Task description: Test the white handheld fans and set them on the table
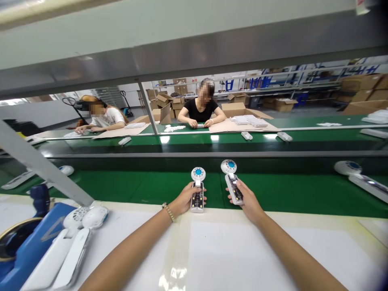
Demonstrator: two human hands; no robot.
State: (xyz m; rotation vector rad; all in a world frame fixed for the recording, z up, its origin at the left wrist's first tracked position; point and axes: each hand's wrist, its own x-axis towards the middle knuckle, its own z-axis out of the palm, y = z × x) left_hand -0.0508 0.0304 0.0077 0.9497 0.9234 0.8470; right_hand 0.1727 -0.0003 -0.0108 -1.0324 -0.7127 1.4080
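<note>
Head view: hands each grip a fan, left hand point(184, 200) and right hand point(247, 200), at the belt edge point(136, 204).

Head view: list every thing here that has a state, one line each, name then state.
left hand: closed around the left fan's handle, held upright.
right hand: closed around the right fan's handle, tilted slightly left.
left handheld fan: casing open, circuit board exposed.
right handheld fan: casing open, circuit board exposed.
fans on the white table: lying flat, unheld.
fan on the green belt: lying flat, unheld.
cardboard box: flaps open.
</note>
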